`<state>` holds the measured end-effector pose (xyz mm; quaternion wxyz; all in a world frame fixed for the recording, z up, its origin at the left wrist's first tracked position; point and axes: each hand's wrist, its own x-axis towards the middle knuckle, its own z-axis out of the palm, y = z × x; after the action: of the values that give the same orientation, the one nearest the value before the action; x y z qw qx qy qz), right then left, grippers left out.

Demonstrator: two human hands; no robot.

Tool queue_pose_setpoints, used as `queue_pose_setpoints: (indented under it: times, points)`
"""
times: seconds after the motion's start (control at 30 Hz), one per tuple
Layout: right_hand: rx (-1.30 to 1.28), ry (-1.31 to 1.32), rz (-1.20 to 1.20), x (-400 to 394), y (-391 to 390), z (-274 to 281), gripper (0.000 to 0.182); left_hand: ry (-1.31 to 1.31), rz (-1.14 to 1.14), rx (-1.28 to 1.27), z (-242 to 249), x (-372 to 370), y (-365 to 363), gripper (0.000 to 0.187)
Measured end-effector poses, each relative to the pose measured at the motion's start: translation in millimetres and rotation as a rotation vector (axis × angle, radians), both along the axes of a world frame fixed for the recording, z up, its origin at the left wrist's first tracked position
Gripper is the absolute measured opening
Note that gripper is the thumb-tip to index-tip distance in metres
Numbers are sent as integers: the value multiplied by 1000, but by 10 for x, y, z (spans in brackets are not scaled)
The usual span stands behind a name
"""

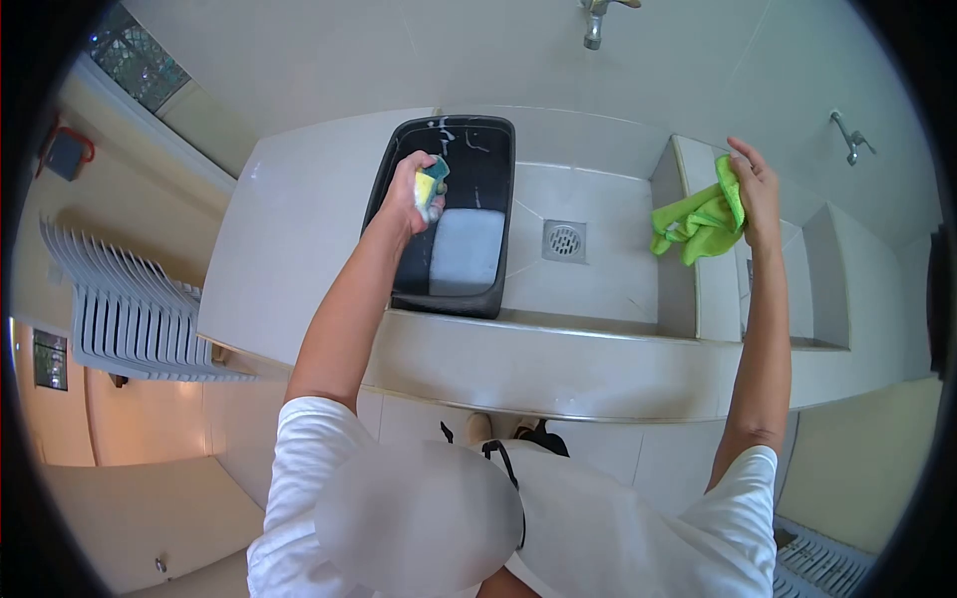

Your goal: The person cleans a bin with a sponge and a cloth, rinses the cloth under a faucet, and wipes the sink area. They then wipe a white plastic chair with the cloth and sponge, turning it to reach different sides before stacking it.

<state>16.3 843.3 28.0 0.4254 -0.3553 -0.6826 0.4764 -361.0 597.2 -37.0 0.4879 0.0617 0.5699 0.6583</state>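
My left hand (407, 191) grips a soapy sponge (427, 187), yellow with a green side, over a black plastic tub (506, 214). White suds cling to the sponge and fingers, and foam streaks mark the tub's far inner wall. A pale greyish patch, perhaps water, covers the near right of the tub's bottom. On the other side, my right hand (758, 199) holds a bunched bright green cloth (706, 221) above the divider (693, 179) between two sink basins. The cloth hangs down to the left from the fingers.
The tiled sink basin (608, 209) has a square floor drain (565, 241). One tap (595, 25) juts from the wall above it, another tap (853, 140) sits farther right. A white counter (289, 219) extends left. Stacked grey chairs (140, 319) stand beyond it.
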Motion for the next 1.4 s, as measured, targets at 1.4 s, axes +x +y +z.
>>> queue_pose_setpoints:
  times: [1.4]
  points:
    - [-567,175,139,-2527,810,-1697,22,1285,-267,-372,-272,13,151,58]
